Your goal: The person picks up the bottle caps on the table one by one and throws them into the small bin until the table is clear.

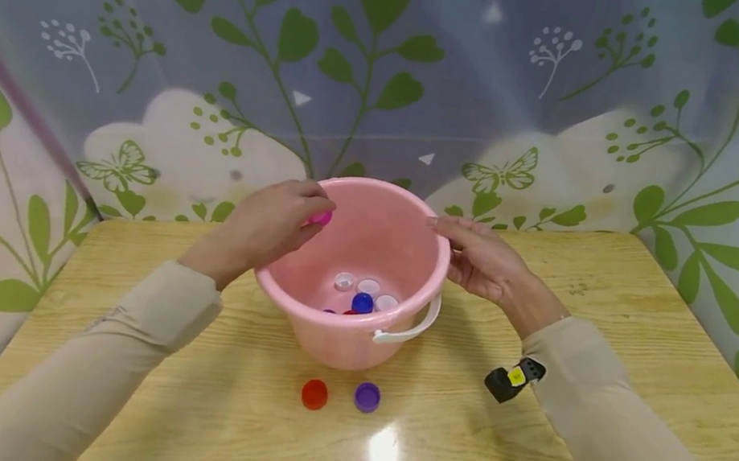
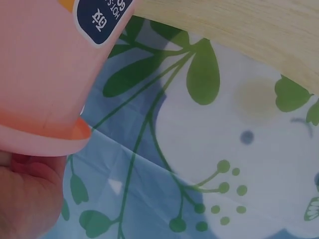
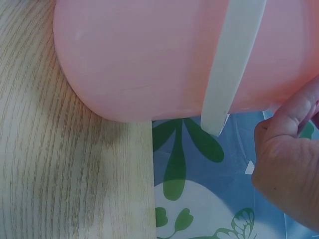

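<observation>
A pink bucket [image 1: 329, 338] stands upright on the table, and its inside faces the head view. My left hand [image 1: 267, 226] is over the bucket's left rim and pinches a bright pink bottle cap [image 1: 321, 217]. On the opposite side my right hand [image 1: 485, 260] grips the bucket's rim; the head view shows its fingertips at the edge. Inside the bucket lie a blue cap [image 1: 362, 303], clear whitish caps [image 1: 369, 288] and something red, partly hidden by the near rim. In front of the bucket, a red cap [image 1: 314, 394] and a purple cap [image 1: 367, 397] lie on the table.
The bucket's white handle [image 1: 405, 336] hangs down at its right front. Under everything is a light wooden table [image 1: 199, 414]. A leaf-patterned cloth [image 1: 388, 119] stands behind and beside the table. A black strap with a buckle [image 1: 513, 379] is on my right wrist.
</observation>
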The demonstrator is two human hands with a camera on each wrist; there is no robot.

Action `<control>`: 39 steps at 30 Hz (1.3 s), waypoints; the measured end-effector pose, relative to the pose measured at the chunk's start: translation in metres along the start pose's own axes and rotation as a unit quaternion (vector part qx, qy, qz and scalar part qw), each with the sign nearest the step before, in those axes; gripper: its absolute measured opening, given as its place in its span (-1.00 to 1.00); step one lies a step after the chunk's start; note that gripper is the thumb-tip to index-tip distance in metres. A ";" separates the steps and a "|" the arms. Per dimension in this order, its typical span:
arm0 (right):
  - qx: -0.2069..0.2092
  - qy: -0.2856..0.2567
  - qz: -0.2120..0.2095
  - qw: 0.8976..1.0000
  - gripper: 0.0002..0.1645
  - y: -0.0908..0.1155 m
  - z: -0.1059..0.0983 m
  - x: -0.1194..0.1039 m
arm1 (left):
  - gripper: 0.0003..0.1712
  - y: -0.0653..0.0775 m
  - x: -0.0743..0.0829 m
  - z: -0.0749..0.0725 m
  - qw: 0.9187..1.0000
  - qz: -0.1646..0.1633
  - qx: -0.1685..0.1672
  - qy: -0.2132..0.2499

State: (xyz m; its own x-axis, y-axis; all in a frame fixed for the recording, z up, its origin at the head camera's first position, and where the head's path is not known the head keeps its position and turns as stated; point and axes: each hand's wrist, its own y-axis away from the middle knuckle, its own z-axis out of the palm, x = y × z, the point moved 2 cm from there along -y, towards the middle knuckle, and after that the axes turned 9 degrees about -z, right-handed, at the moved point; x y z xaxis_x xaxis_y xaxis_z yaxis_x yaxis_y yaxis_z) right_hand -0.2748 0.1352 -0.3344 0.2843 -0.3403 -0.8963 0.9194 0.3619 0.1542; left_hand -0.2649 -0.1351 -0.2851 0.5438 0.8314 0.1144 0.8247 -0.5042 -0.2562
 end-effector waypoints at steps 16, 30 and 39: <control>0.009 -0.009 -0.004 1.000 -0.80 0.001 0.001 0.000 | -0.82 0.000 0.000 0.001 1.000 0.004 0.017 0.001; 0.000 -0.012 -0.003 1.000 -0.69 0.000 0.000 0.002 | -0.73 0.001 0.000 0.003 1.000 -0.017 0.011 -0.014; 0.003 -0.017 -0.007 1.000 -0.76 0.000 0.001 0.003 | -0.76 0.003 -0.001 0.001 0.999 -0.018 0.032 -0.002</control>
State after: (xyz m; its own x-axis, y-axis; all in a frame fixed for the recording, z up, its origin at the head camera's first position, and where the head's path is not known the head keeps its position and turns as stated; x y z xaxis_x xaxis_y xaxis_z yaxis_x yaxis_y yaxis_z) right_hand -0.2740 0.1332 -0.3368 0.2801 -0.3739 -0.8842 0.9252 0.3508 0.1447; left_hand -0.2630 -0.1368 -0.2869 0.5126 0.8502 0.1201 0.8322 -0.4574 -0.3134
